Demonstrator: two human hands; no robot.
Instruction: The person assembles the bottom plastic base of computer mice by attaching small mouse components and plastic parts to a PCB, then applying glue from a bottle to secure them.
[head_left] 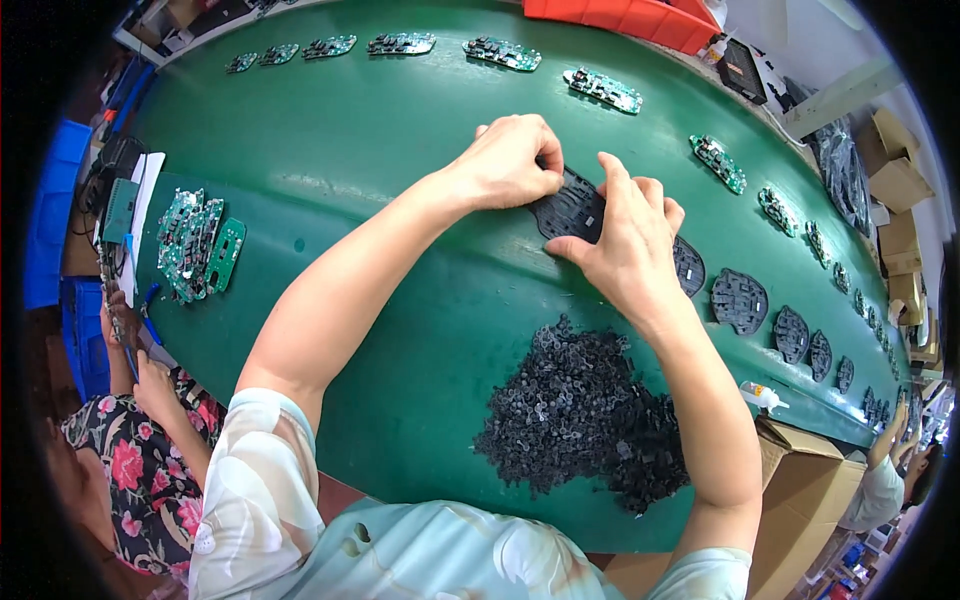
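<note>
Both your hands are on one black keypad panel (570, 208) on the green surface (380, 150).

Your left hand (508, 160) pinches the panel's upper left edge with curled fingers; your right hand (628, 240) grasps its right side, thumb on its lower edge. A heap of small black parts (580, 415) lies near your body. More black panels (740, 300) trail off to the right, green circuit boards (500, 52) line the far edge, and a stack of boards (195, 242) sits at left.

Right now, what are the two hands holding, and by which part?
Both hold one black moulded panel on the green belt: left hand at its upper left edge, right hand at its lower right edge.
</note>
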